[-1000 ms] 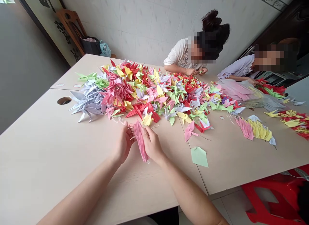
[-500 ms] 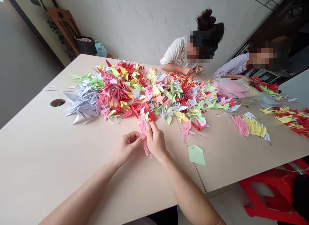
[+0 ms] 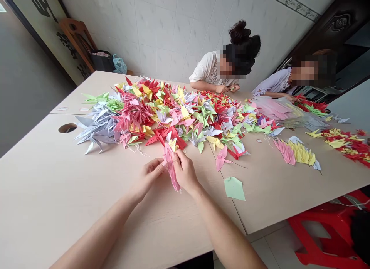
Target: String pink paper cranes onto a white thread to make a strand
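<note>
Between my two hands is a bundle of pink folded paper cranes [image 3: 174, 179], standing on end, with yellow and white paper at its upper tip and a bit of white thread at its lower end. My right hand [image 3: 186, 172] is closed around its right side, thumb on the front. From the left, my left hand [image 3: 150, 175] pinches the bundle's edge between thumb and curled fingers; the fingertips are partly hidden. Just beyond my hands lies a big heap of coloured paper cranes [image 3: 185, 113]. To the right are a loose pink crane [image 3: 222, 158] and a green paper piece [image 3: 234, 188].
Pink and yellow crane strings [image 3: 300, 153] lie on the right of the table [image 3: 86, 195], near red and yellow cranes [image 3: 347, 145] and clear plastic bags [image 3: 277, 108]. Two people sit opposite, one in a white top [image 3: 204, 68]. A red stool [image 3: 318, 230] stands at lower right.
The view has shifted slightly, so the heap and people sit a little lower and further left. Both hands still hold the pink bundle, its lower end turned slightly.
</note>
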The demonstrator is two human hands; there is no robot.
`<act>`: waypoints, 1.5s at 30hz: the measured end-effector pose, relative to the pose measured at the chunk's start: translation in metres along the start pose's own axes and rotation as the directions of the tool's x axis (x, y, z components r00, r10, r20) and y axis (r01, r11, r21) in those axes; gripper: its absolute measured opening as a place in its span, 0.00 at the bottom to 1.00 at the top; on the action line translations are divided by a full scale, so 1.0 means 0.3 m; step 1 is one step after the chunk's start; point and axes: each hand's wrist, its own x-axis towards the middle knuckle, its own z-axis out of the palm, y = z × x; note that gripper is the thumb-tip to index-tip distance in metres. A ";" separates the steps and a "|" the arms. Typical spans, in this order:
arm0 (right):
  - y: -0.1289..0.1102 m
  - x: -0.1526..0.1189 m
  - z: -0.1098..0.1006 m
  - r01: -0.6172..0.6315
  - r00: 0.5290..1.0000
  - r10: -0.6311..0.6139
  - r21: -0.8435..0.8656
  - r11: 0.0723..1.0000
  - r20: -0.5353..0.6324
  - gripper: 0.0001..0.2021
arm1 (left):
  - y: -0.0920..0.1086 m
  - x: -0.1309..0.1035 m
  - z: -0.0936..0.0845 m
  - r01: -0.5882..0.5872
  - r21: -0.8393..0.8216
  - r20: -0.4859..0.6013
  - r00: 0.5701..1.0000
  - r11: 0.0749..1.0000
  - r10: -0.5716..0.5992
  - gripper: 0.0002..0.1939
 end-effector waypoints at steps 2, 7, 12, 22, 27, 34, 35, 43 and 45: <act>-0.004 -0.006 0.004 0.007 0.998 -0.008 0.013 1.000 0.062 0.15 | 0.006 0.003 -0.013 -0.007 -0.053 -0.029 1.000 0.999 0.006 0.15; -0.018 -0.022 0.018 0.018 0.972 -0.011 -0.029 0.999 0.236 0.15 | 0.016 0.013 -0.035 -0.015 -0.179 -0.146 0.989 0.984 -0.012 0.13; -0.037 -0.029 0.013 0.057 0.927 -0.046 -0.017 0.998 0.373 0.13 | 0.034 0.021 -0.071 0.065 -0.196 -0.207 0.973 0.978 -0.106 0.15; -0.022 -0.008 -0.042 0.003 0.891 -0.062 0.131 0.991 0.449 0.17 | 0.058 0.028 -0.090 -0.011 -0.456 -0.309 0.939 0.890 -0.147 0.16; -0.013 -0.003 -0.041 -0.016 0.864 -0.064 0.154 0.988 0.500 0.18 | 0.057 0.032 -0.095 -0.024 -0.477 -0.328 0.932 0.878 -0.153 0.11; -0.020 -0.005 -0.038 -0.035 0.865 -0.075 0.208 0.977 0.495 0.17 | 0.055 0.035 -0.097 -0.043 -0.490 -0.338 0.930 0.870 -0.144 0.10; -0.018 -0.005 -0.037 -0.029 0.871 -0.074 0.200 0.979 0.486 0.17 | 0.053 0.035 -0.096 -0.048 -0.493 -0.337 0.931 0.869 -0.140 0.09; -0.010 0.007 -0.061 0.007 0.873 -0.080 0.151 0.988 0.482 0.18 | 0.071 0.050 -0.135 -0.124 -0.531 -0.455 0.876 0.838 -0.159 0.02; -0.024 0.006 -0.098 0.016 0.863 -0.091 0.154 0.988 0.496 0.18 | 0.098 0.050 -0.152 -0.157 -0.556 -0.499 0.848 0.816 -0.176 0.02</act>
